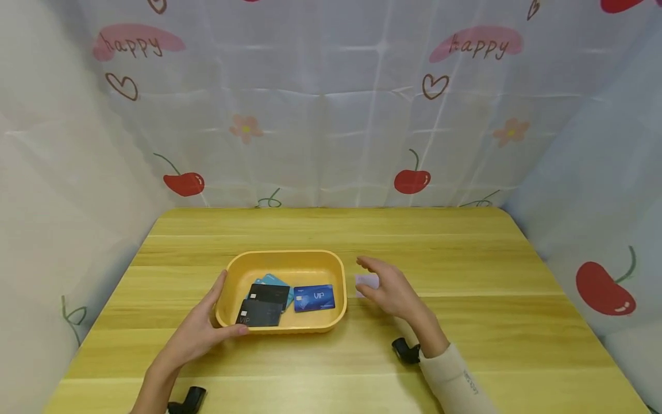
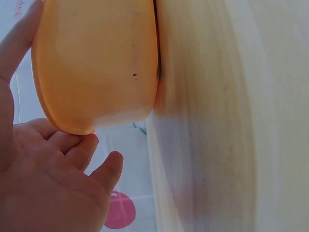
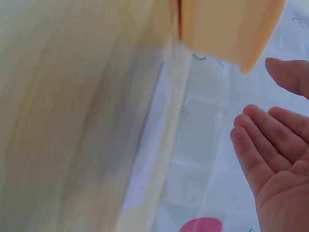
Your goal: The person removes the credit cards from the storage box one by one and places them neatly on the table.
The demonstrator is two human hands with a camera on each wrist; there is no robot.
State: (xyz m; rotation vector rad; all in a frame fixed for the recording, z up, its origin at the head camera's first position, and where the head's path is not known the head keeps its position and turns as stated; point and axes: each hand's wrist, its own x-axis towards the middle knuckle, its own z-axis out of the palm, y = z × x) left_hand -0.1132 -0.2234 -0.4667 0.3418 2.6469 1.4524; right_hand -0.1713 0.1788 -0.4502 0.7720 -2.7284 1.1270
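Observation:
A yellow plastic basket [image 1: 281, 332] stands on the table, holding several cards. Inside, a blue VIP card [image 1: 314, 298] lies on the right, with two black cards [image 1: 258, 313] overlapping light-blue cards [image 1: 272, 280] on the left. My left hand [image 1: 193, 333] grips the basket's left end, thumb at the near rim and fingers along the side; the left wrist view shows the fingertips at the rim. To the basket's right, my right hand [image 1: 390, 290] hovers apart from it, fingers spread from the thumb, holding nothing. Beneath it a pale purple card [image 1: 366, 282] lies on the table, partly hidden.
The wood-grain table [image 1: 331, 374] ends at a patterned curtain [image 1: 331, 115] behind, with more white cloth on both sides. Black wrist-mounted devices [image 1: 405, 350] sit by each wrist.

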